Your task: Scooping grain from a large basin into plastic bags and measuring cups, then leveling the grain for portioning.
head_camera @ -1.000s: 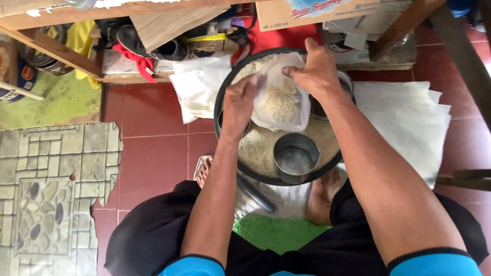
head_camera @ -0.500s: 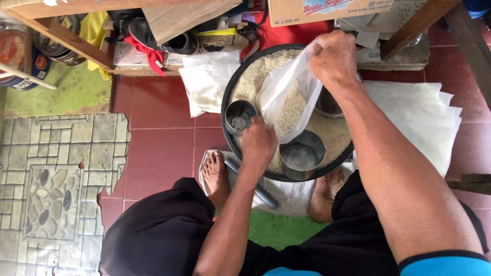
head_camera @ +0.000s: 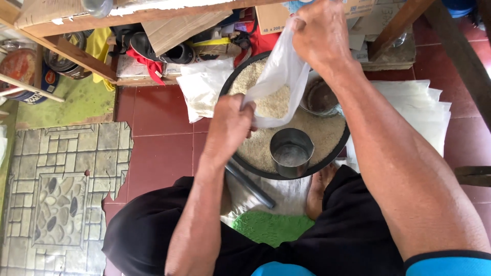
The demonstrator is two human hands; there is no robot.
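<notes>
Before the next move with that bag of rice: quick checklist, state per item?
1. Right hand grips the clear plastic bag at its top: ok.
2. Left hand holds the bag's lower edge: ok.
3. Rice sits in the bag's bottom, none seen spilling: ok.
4. Bag hangs over the round black tray, so a spill would land on it: ok.
5. Metal cup stands upright on the tray: ok.
6. Bag mouth open or closed: cannot tell, hidden by the right hand.
</notes>
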